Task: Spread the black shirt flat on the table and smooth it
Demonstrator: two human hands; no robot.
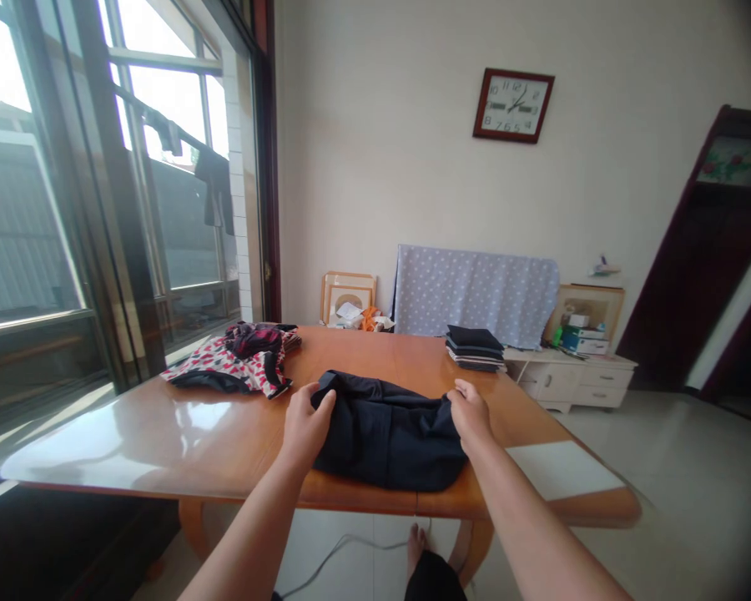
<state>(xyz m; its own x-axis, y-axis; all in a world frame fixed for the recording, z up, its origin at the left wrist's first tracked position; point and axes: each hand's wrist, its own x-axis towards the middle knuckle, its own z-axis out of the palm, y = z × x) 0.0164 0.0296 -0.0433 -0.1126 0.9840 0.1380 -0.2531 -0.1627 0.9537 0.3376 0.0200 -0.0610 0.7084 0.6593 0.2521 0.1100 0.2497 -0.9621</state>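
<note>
A dark navy garment (391, 438), its exact kind unclear, lies bunched across the front of the wooden table (363, 355). My left hand (306, 417) grips its upper left corner, thumb on top. On the other side, my right hand (472, 415) pinches the upper right corner. The cloth's top edge gapes slightly between my hands, and its lower part rests on the tabletop near the front edge. Beyond my right hand stands a neat stack of folded dark and grey clothes (474, 347). Left of my left hand lies a loose heap of clothes (234, 359) with a red heart pattern.
A white sheet (563, 469) lies at the table's right front. Behind the table are a dotted cloth cover (476, 292), a low white cabinet (579, 380) and picture frames (349, 296). Large windows (163, 167) line the left. A cable (350, 542) runs along the floor.
</note>
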